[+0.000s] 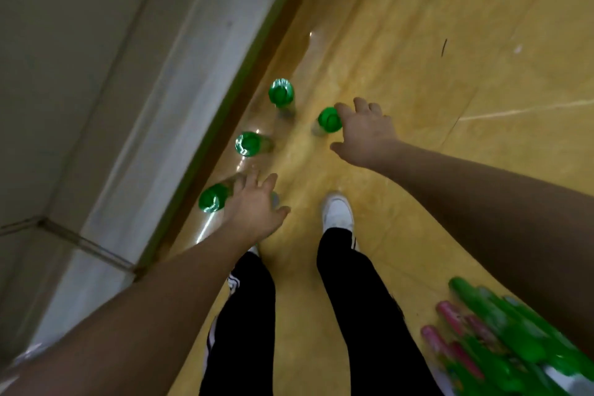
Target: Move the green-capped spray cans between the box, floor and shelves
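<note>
Four green bottles stand on the floor [418, 42] by the wall [160, 90]. Our right hand [364, 132] has fingers spread, touching one bottle [329, 120]; our left hand [257, 207], fingers loose and spread, is just beside the nearest bottle [212, 198]. Two more bottles [281, 92] [249, 144] stand between, apart from both hands.

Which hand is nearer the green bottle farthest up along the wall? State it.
Right. The right hand reaches beside a neighbouring bottle, just right of the farthest bottle. The left hand is lower, by the nearest bottle.
</note>
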The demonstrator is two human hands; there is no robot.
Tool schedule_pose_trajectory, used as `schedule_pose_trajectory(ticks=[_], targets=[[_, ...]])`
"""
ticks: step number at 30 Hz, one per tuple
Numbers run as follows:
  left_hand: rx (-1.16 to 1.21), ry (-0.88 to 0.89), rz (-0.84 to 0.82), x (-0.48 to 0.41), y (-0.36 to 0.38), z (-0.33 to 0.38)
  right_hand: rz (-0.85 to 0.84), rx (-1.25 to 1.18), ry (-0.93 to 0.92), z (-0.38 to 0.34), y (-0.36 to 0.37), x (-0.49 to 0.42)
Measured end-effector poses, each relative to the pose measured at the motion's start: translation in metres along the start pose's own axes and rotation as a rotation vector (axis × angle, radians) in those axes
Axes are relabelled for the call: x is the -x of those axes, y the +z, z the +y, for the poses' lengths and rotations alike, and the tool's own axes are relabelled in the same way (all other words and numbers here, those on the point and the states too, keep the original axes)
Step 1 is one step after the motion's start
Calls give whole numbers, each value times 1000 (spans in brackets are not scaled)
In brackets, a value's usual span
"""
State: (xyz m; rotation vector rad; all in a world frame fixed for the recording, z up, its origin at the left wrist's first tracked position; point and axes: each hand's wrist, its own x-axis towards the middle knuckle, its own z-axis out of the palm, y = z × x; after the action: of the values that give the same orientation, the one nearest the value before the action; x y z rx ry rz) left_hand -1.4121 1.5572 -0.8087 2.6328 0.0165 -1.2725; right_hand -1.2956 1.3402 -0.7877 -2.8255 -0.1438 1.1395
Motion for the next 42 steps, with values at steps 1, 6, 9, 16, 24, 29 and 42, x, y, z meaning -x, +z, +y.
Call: schedule_pose_trajectory(ticks=[1, 6, 9, 16, 24, 29, 42], targets=[[4, -14, -29, -4, 16, -4, 11, -9, -9, 0, 9, -10], [6, -24, -76, -18, 71, -26, 57, -88, -1, -3, 46, -55], [15, -31, -90, -26, 91, -35, 78, -124, -15, -7, 68, -74], [54, -12, -89, -42, 112, -46, 288, -163, 19, -12, 99, -85], [156, -14, -31, -42, 107, -43, 327, -296, 83, -2, 100, -69], [125, 78, -13, -26, 60, -19, 321, -302, 84, 0, 60, -29], [-105, 500, 365, 143, -267, 136, 500, -326, 245, -17, -219, 205]])
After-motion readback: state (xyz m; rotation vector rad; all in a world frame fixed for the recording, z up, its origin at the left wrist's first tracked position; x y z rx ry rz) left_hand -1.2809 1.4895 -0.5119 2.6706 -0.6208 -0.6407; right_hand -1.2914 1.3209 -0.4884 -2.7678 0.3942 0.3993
